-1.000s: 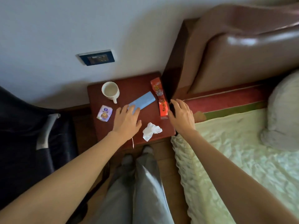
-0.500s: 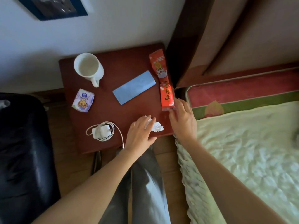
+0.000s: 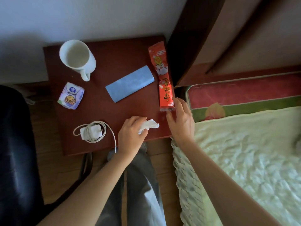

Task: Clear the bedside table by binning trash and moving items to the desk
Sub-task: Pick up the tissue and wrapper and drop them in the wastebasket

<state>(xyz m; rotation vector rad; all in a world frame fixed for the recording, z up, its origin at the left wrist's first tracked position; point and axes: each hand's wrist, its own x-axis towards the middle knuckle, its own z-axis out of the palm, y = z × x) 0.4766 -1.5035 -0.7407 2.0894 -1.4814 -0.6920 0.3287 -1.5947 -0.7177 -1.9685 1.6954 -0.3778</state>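
The dark red bedside table (image 3: 123, 53) holds a white mug (image 3: 76, 57), a blue flat case (image 3: 129, 84), a small purple-and-white snack packet (image 3: 71, 95), a white charger with coiled cable (image 3: 92, 132) and a long red snack wrapper (image 3: 162, 79). My left hand (image 3: 131, 136) curls around a crumpled white tissue (image 3: 149, 125) near the table's front edge. At the front right corner, my right hand (image 3: 180, 118) has its fingers spread, touching the lower end of the red wrapper without gripping it.
A black chair (image 3: 14, 152) stands at the left. The bed with a pale green quilted cover (image 3: 244, 160) lies to the right, its brown headboard (image 3: 236, 35) behind. My grey-trousered legs (image 3: 140, 185) stand on the wooden floor before the table.
My left hand moved from the blue case to the front edge and closed on the tissue. My right hand stayed at the wrapper's lower end. The view moved closer.
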